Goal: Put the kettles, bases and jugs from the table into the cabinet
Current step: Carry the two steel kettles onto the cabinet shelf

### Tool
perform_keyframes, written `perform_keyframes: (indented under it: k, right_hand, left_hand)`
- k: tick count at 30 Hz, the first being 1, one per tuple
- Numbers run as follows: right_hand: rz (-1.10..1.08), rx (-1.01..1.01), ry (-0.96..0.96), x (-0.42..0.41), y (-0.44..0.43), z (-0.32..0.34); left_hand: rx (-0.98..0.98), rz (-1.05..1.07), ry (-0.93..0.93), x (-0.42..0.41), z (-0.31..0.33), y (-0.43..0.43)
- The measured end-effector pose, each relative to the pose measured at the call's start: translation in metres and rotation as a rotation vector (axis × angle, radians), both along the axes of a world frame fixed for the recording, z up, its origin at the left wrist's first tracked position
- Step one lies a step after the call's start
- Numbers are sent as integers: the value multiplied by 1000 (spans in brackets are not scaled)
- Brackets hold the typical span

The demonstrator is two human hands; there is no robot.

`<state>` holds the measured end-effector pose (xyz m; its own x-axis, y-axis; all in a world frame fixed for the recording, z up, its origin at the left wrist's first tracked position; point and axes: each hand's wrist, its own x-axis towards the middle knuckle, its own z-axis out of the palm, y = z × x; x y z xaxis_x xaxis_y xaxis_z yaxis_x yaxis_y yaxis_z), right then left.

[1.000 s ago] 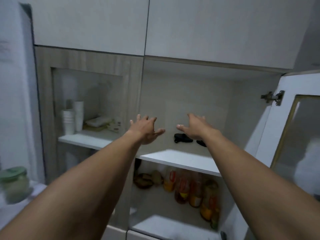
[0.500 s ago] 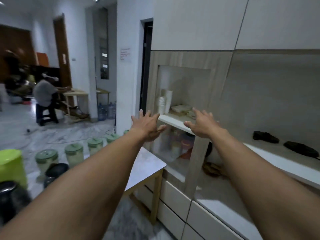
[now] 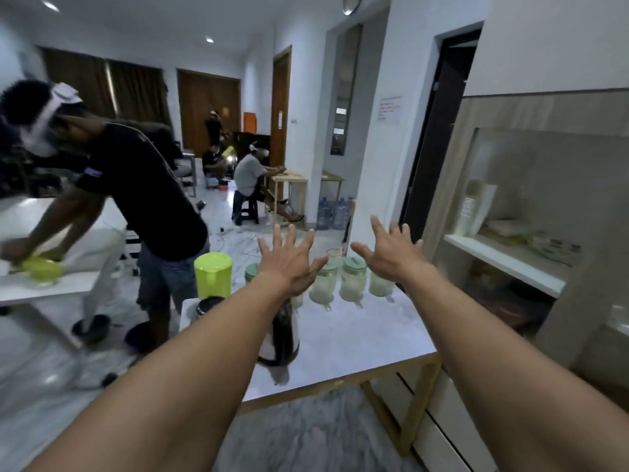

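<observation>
— Cabinet (image 3: 517, 212) first: where does it stand?

— Along the right edge, pale wood front, with a white shelf (image 3: 503, 267) behind its glass panel. A stack of cups (image 3: 471, 209) stands on that shelf, with some flat packets beside it, too blurred to name.

— And the table (image 3: 357, 338)?

— White top on a light wooden frame, just left of the cabinet, below both outstretched arms.

— What is on it?

— Nearest the camera, a steel kettle (image 3: 280, 338) with a dark handle, partly hidden by the left forearm. Behind it to the left, a lime-green jug (image 3: 212, 274), and in front of that jug a black-rimmed kettle (image 3: 207, 306) at the table's left edge. Along the far edge runs a row of clear jugs with pale green lids (image 3: 352, 279), close together, some hidden by the hands.

— The hands?

— Both are empty. The left hand (image 3: 289, 264) is stretched forward, palm down, fingers fanned wide apart, seen over the far part of the table. The right hand (image 3: 391, 253) is the same, fingers splayed, near the row of clear jugs in the view. Neither touches anything.

— Anyone else around?

— A person in a black shirt (image 3: 136, 189) bends over another white table on the left, hands at a lime-green bowl (image 3: 42, 269). Farther back, a seated person in a grey shirt (image 3: 250, 175) faces a small wooden table.
</observation>
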<state>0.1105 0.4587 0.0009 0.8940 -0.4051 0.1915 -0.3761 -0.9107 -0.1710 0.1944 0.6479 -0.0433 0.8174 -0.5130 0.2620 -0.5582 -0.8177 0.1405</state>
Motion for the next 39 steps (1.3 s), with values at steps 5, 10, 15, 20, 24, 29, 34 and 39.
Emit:
perform_keyframes:
  k: [5,10,15,20,24,29,34,39]
  right_hand:
    - [106,30,27,55,62,-31]
    - [158,51,50,97,108,-70]
    - [221,130,100,124,134,-121]
    - [266,155,76,145,137,-169]
    - [299,164,58,160,133,-217]
    - [253,174,3,164,125,-256]
    - [176,342,54,168,117,-291]
    - [-50,836,-167,177,120,-312]
  left_hand:
    - [11,109,41,33,-32,65]
    - [-13,160,73,58,-71,111]
    - [-11,187,149,75,-119,138]
    - [-62,223,137,84,-166,141]
    - [-217,276,166,88,-217,135]
    - [-422,398,242,90,-256,125]
    - [-713,628,359,88,-276,114]
    - [-948,768,528,103,-286,103]
